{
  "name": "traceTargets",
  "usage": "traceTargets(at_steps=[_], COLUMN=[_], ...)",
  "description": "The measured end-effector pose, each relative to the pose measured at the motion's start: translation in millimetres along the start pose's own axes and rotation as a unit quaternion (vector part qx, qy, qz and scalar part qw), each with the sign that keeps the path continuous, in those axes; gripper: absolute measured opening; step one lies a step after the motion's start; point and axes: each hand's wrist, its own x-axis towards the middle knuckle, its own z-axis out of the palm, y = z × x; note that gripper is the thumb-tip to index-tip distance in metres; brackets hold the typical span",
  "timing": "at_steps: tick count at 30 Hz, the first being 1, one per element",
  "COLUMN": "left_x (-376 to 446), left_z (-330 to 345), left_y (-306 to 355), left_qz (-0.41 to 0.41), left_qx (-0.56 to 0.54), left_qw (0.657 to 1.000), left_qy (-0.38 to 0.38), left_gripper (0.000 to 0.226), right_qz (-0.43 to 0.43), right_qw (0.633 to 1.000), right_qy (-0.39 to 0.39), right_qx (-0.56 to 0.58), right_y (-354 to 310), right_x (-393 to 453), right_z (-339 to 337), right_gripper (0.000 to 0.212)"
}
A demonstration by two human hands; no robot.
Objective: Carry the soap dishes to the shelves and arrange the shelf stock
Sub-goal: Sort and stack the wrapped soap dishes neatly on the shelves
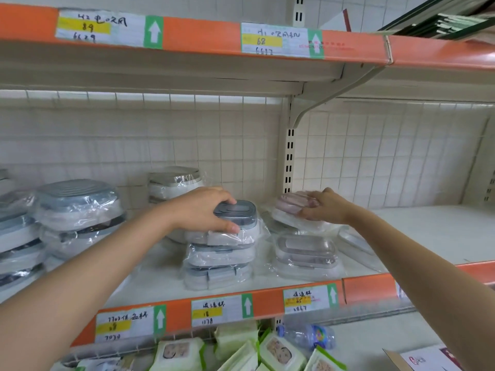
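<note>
grey-lidded plastic soap dish in clear wrap (235,218), topmost of a three-high stack (219,253) on the white metal shelf (428,236), is gripped by the left hand (203,210), fingers curled over the lid and thumb on the front. pink-lidded wrapped soap dish (292,210), set on a clear-lidded one (305,253) just right of the stack, is touched by the right hand (326,206) with nearly straight fingers laid on top. further grey wrapped dishes (77,210) are piled at left.

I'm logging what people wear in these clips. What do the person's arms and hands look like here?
Both forearms are bare, with no sleeves in view. The left hand and right hand wear no gloves; no rings, watch or bands show.
</note>
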Motion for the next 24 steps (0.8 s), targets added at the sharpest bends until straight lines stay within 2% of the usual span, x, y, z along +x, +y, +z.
traceTargets(at_steps=[4,11,21,24], left_x=[1.5,2.9,2.6,-3.1], left_z=[1.1,13.7,-4.5,-7.3], left_y=[2.3,1.3,27.1,45.2], left_qz=[0.002,0.001,-0.057,-0.053], left_qx=[0.014,0.007,0.006,-0.041], left_qw=[1.0,0.999,0.997,0.998], left_qy=[-0.004,0.032,-0.052,0.002], left_gripper=[0.062,0.067,0.062,0.056], right_qz=[0.049,0.067,0.095,0.125], right_qw=[0.999,0.997,0.992,0.99], right_qy=[0.018,0.041,0.026,0.013], right_qx=[0.014,0.022,0.072,0.069], right_y=[6.8,7.9,-5.3,-2.9], right_x=[-12.6,-11.5,-40.4,-56.3], right_z=[15.3,29.4,9.0,-2.2], right_gripper=[0.063,0.07,0.084,0.085])
